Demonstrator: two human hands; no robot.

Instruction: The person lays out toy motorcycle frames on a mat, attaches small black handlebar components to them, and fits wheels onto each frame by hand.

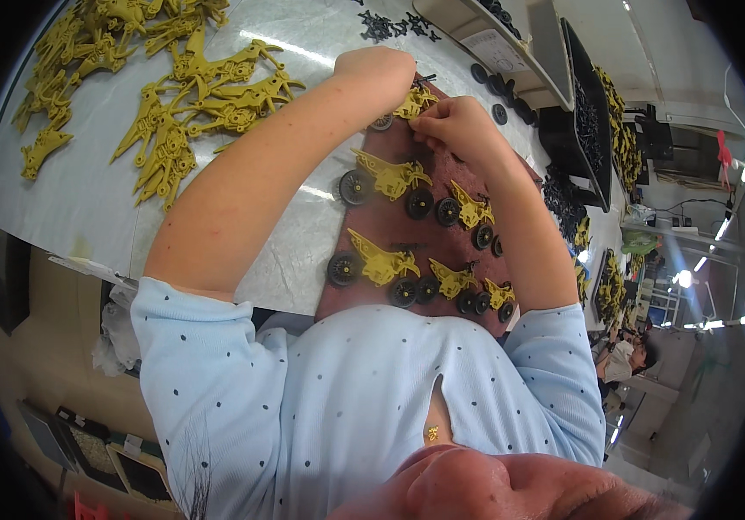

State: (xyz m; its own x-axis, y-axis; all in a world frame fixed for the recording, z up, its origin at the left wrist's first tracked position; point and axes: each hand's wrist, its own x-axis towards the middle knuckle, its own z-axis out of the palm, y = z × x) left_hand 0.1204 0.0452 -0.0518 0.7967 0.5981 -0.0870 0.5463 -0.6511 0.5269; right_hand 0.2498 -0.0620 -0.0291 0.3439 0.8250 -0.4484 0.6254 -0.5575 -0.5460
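Both forearms reach out over the dark red mat (338,295), elbows bent. The left hand (378,74) and right hand (455,128) meet, pinched together on a yellow toy motorcycle (413,102) at the mat's far end. Finished motorcycles (385,178) lie in rows nearer the body.

Assembled yellow toy motorcycles (387,176) with black wheels fitted: six. Five lie on the dark red mat (407,227) in two rows, two in the upper row and three in the lower; the sixth sits between the two hands at the mat's far end. Dark red mats: one. Loose black wheels (499,113) near the tray (511,52): at least three. Bare yellow frames (165,95) heaped on the table: too many and too overlapped to count.
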